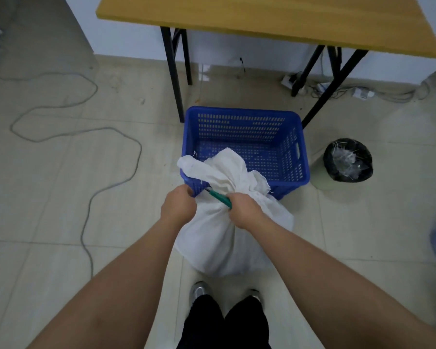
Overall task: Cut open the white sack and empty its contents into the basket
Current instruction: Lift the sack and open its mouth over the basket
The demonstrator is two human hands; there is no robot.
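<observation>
While the white sack [227,233] stands on the tiled floor [61,197] just ahead of my shoes [199,290], its long axis runs from near my feet up and away toward the blue basket [247,144], with the gathered neck pointing forward. The loose top of the cloth flops over the basket's near rim and into its near left corner. My left hand [179,205] is curled tight at the left side of the neck, gripping the fabric there. My right hand [242,210] is closed round a green-handled tool [218,196], and I cannot tell whether it is scissors or a knife; the handle slants up and left toward the neck, its tip hidden in the folds.

The sack is a soft, crumpled woven cloth with frayed threads at its edges, bulging round at the bottom. The basket is rigid plastic, rectangular, with slotted walls and floor and a handle hole on its right side. Its far side sits beside the black legs of a wooden-topped table [262,18]. A bin with a black liner [347,159] stands just to the basket's right, and a grey cable [91,187] loops over the open floor well to the left.
</observation>
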